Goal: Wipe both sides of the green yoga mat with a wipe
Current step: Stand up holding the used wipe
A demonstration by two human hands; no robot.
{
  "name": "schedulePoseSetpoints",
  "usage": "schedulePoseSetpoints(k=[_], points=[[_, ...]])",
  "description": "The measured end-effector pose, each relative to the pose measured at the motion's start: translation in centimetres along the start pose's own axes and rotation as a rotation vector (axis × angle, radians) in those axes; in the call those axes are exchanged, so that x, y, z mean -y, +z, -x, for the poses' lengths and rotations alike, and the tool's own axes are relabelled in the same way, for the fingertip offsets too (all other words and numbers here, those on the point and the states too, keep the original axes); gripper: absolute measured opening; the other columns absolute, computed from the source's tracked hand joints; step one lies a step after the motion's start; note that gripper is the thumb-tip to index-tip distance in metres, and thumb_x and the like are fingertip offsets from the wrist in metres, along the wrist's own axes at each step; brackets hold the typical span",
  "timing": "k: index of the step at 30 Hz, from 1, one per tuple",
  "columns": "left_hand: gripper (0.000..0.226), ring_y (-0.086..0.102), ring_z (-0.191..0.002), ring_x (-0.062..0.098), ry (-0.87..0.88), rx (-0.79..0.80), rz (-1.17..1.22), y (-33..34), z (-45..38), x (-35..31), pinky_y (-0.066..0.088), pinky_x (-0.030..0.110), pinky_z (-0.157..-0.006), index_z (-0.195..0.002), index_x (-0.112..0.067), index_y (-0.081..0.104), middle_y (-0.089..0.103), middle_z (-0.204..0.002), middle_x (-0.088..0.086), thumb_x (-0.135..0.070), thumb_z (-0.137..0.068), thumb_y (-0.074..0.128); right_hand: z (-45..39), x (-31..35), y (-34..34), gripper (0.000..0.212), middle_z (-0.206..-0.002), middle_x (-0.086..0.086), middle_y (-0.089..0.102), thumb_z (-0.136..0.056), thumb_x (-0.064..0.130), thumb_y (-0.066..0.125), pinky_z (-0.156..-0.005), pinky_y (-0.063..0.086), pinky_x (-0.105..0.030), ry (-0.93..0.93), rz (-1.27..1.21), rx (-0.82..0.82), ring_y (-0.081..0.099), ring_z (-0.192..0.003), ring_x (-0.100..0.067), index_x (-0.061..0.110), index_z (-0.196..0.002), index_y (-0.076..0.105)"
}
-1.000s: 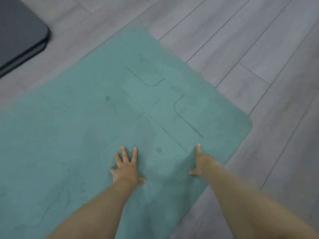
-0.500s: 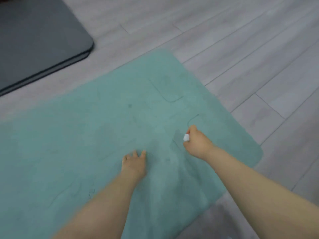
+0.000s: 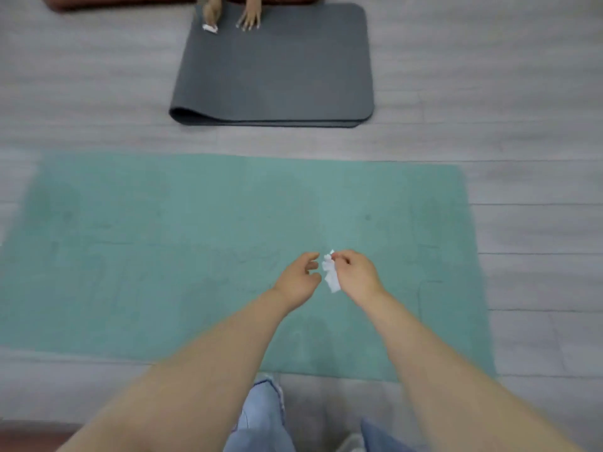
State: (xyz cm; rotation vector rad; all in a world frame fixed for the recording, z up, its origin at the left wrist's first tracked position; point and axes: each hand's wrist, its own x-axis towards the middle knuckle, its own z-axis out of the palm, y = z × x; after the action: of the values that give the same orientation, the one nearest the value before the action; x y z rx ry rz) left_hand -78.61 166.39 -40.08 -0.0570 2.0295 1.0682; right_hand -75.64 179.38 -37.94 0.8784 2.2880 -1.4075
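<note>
The green yoga mat [image 3: 163, 243] lies flat across the grey floor, its long side running left to right. My right hand [image 3: 355, 272] hovers over the mat's right-of-middle part and pinches a crumpled white wipe [image 3: 330, 272] that hangs from its fingertips. My left hand [image 3: 298, 278] is just left of the wipe, fingers loosely curled toward it, holding nothing. Both hands are lifted off the mat.
A dark grey mat [image 3: 277, 66], folded double, lies on the floor beyond the green one. Another person's hands [image 3: 249, 17] rest on its far edge, one holding a white wipe [image 3: 209, 27]. A reddish-brown mat edge [image 3: 98, 1] shows at top. My jeans-clad knees [image 3: 261, 419] are below.
Both hands lifted off the mat and came together. The right hand now holds the wipe out in plain sight. The view swung so the mat lies square and the grey mat shows fully.
</note>
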Motion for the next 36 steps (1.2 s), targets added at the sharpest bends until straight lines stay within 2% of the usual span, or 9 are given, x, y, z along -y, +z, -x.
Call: schedulePoseSetpoints(k=[4, 6, 8, 11, 16, 19, 22, 31, 36], points=[[0.043, 0.062, -0.095, 0.017, 0.007, -0.126, 0.130, -6.0, 9.1, -3.9, 0.045, 0.025, -0.080, -0.118, -0.009, 0.063, 0.069, -0.110, 0.012, -0.025, -0.079, 0.054, 6.0, 8.6, 1.2, 0.011, -0.089, 0.001, 0.062, -0.086, 0.010, 0.059, -0.064, 0.037, -0.019, -0.049, -0.045, 0.075, 0.057, -0.081, -0.016, 0.015, -0.096, 0.060], [0.031, 0.063, -0.097, 0.020, -0.003, -0.237, 0.150, -9.0, 13.2, -4.8, 0.044, 0.024, -0.081, -0.117, -0.010, 0.063, 0.069, -0.109, 0.009, -0.017, -0.087, 0.057, 9.0, 12.6, 2.0, 0.015, -0.078, 0.005, 0.058, -0.084, 0.011, 0.065, -0.055, 0.037, -0.014, -0.092, -0.086, 0.053, 0.056, -0.072, -0.014, 0.014, -0.091, 0.052], [0.023, 0.063, -0.099, 0.021, -0.020, -0.337, 0.158, -12.0, 17.0, -4.7, 0.045, 0.026, -0.083, -0.115, -0.011, 0.063, 0.069, -0.108, 0.008, -0.009, -0.093, 0.055, 11.8, 15.8, 3.2, 0.020, -0.077, 0.008, 0.055, -0.082, 0.012, 0.069, -0.058, 0.039, -0.012, -0.141, -0.076, 0.083, 0.055, -0.073, -0.013, 0.013, -0.092, 0.051], [0.011, 0.059, -0.090, 0.017, -0.075, -0.483, 0.217, -16.9, 22.8, -3.3, 0.041, 0.024, -0.073, -0.104, -0.015, 0.060, 0.064, -0.097, 0.004, -0.010, -0.094, 0.058, 15.8, 20.5, 6.1, 0.021, -0.080, 0.008, 0.058, -0.079, 0.012, 0.071, -0.068, 0.047, -0.025, -0.171, -0.013, 0.237, 0.059, -0.076, -0.017, 0.018, -0.088, 0.053], [0.015, 0.052, -0.083, 0.015, -0.156, -0.654, 0.262, -25.6, 31.6, 1.0, 0.031, 0.020, -0.062, -0.106, -0.006, 0.064, 0.059, -0.088, 0.001, -0.009, -0.092, 0.059, 22.2, 28.5, 13.9, 0.025, -0.082, 0.004, 0.061, -0.077, 0.011, 0.070, -0.075, 0.053, -0.036, -0.258, 0.079, 0.408, 0.062, -0.079, -0.021, 0.028, -0.079, 0.051], [0.011, 0.054, -0.083, 0.016, -0.194, -0.713, 0.289, -30.9, 36.5, 4.6, 0.034, 0.022, -0.066, -0.099, -0.016, 0.063, 0.060, -0.089, -0.001, -0.009, -0.093, 0.056, 26.1, 32.5, 19.3, 0.018, -0.086, 0.001, 0.063, -0.078, 0.014, 0.068, -0.073, 0.053, -0.036, -0.288, 0.112, 0.486, 0.062, -0.078, -0.019, 0.025, -0.080, 0.053], [0.019, 0.055, -0.085, 0.014, -0.233, -0.774, 0.315, -36.3, 41.3, 8.9, 0.037, 0.020, -0.069, -0.107, -0.014, 0.065, 0.060, -0.094, -0.003, -0.008, -0.095, 0.052, 29.7, 36.2, 24.8, 0.013, -0.085, 0.000, 0.063, -0.079, 0.015, 0.066, -0.067, 0.048, -0.033, -0.303, 0.132, 0.542, 0.058, -0.072, -0.017, 0.021, -0.080, 0.054], [0.027, 0.060, -0.107, 0.022, -0.457, -0.876, 0.344, -50.8, 54.2, 21.3, 0.039, 0.021, -0.082, -0.117, -0.014, 0.065, 0.064, -0.112, 0.003, -0.011, -0.093, 0.051, 36.2, 46.4, 40.8, 0.010, -0.084, 0.000, 0.065, -0.079, 0.014, 0.066, -0.078, 0.054, -0.042, -0.363, 0.255, 0.645, 0.063, -0.081, -0.023, 0.018, -0.079, 0.058], [0.024, 0.061, -0.109, 0.022, -0.500, -0.937, 0.387, -57.7, 56.8, 25.3, 0.043, 0.027, -0.092, -0.112, -0.018, 0.064, 0.064, -0.114, 0.001, -0.015, -0.093, 0.051, 36.4, 52.6, 48.6, 0.012, -0.084, 0.001, 0.065, -0.078, 0.013, 0.066, -0.079, 0.055, -0.043, -0.420, 0.309, 0.710, 0.062, -0.081, -0.022, 0.020, -0.079, 0.057]])
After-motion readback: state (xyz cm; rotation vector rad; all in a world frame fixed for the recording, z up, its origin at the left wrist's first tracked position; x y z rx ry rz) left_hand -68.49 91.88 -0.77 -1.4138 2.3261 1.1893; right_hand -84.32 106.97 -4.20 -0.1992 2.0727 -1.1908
